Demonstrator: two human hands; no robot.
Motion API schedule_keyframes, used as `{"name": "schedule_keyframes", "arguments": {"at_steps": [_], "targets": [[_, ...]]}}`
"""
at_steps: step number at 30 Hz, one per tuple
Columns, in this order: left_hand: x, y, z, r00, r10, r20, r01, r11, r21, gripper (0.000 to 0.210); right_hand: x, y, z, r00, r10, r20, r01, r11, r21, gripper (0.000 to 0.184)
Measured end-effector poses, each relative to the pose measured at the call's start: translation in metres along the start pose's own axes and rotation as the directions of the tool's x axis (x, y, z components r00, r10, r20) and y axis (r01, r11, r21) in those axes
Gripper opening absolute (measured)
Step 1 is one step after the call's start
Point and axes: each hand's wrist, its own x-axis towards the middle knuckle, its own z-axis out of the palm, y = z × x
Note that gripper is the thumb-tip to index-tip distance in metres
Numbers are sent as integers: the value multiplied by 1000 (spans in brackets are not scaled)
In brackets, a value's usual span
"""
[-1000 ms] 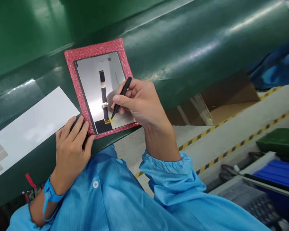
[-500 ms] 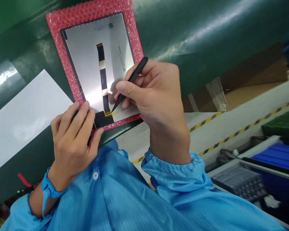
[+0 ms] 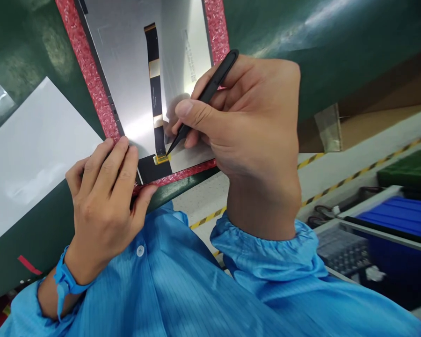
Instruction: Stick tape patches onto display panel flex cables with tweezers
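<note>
A silver-backed display panel (image 3: 126, 61) lies on pink bubble wrap (image 3: 94, 89). Down its back runs a black flex cable (image 3: 156, 93) with gold bands, ending in a small yellow connector piece (image 3: 161, 160) on a black strip. My right hand (image 3: 242, 112) grips black tweezers (image 3: 214, 84) like a pen, their tips touching or just beside the cable's lower end. With fingers along the left edge and thumb at the front edge, my left hand (image 3: 108, 187) holds the panel's near left corner. What its fingertips press underneath is hidden.
A white sheet (image 3: 38, 159) lies left on the green table mat (image 3: 266, 28), with a red strip (image 3: 30, 265) near the front edge. Beyond the table's right edge are a cardboard box (image 3: 372, 124), striped floor tape (image 3: 365, 178) and a blue crate (image 3: 403, 215).
The panel appears larger and higher in view, its far edge now cut off. Both hands keep their holds, and the tweezer tips stay at the cable's lower end.
</note>
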Motion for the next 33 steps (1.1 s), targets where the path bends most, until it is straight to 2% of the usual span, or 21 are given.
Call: {"name": "schedule_keyframes", "arguments": {"at_steps": [7, 19, 26, 30, 33], "targets": [[0, 1, -1, 1000, -10, 22, 10, 1000, 0, 63, 1, -2, 1, 1000, -8, -14, 8, 1000, -30, 41], [-1, 2, -3, 999, 15, 38, -16, 1000, 25, 49, 1, -4, 1, 1000, -15, -19, 14, 1000, -26, 47], [4, 6, -5, 994, 2, 107, -9, 998, 66, 48, 0, -3, 0, 1000, 7, -17, -8, 999, -41, 43], [8, 9, -3, 991, -44, 127, 40, 999, 34, 47, 0, -6, 1, 999, 52, -14, -53, 996, -75, 43], [8, 10, -2, 987, -88, 133, 88, 996, 5, 49, -1, -4, -1, 998, 8, -57, -12, 998, -64, 39]]}}
